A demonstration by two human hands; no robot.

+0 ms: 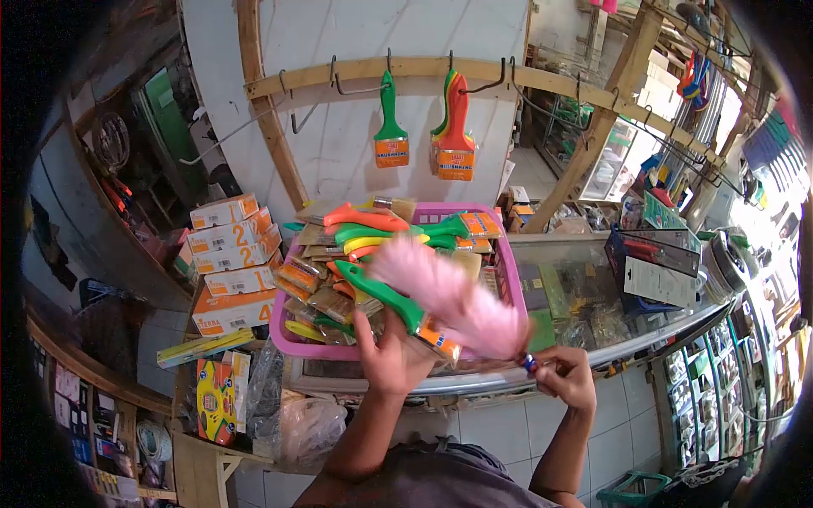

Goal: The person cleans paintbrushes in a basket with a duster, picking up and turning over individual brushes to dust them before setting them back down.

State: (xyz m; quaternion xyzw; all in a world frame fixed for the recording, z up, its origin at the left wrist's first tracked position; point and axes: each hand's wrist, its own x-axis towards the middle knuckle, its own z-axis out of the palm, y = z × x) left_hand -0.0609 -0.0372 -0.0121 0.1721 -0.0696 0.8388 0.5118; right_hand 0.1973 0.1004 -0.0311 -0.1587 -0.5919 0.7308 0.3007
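My left hand (391,360) grips a paintbrush (391,298) with a green handle and an orange label, held tilted over the near side of a pink basket (517,271). My right hand (572,377) is closed around the dark blue handle of a pink fluffy duster (461,296). The duster is blurred and stretches up and left, overlapping the brush and the basket in this view. Loose paintbrushes (364,220) with orange, green and yellow handles are piled in the basket, many with wrapped bristles. Part of the pile is hidden behind the duster.
Orange and white boxes (233,254) are stacked left of the basket. A green brush (389,123) and several more brushes (453,127) hang from hooks on a wooden rail (356,72). The glass counter (584,330) runs right, with a dark blue holder (648,271) on it.
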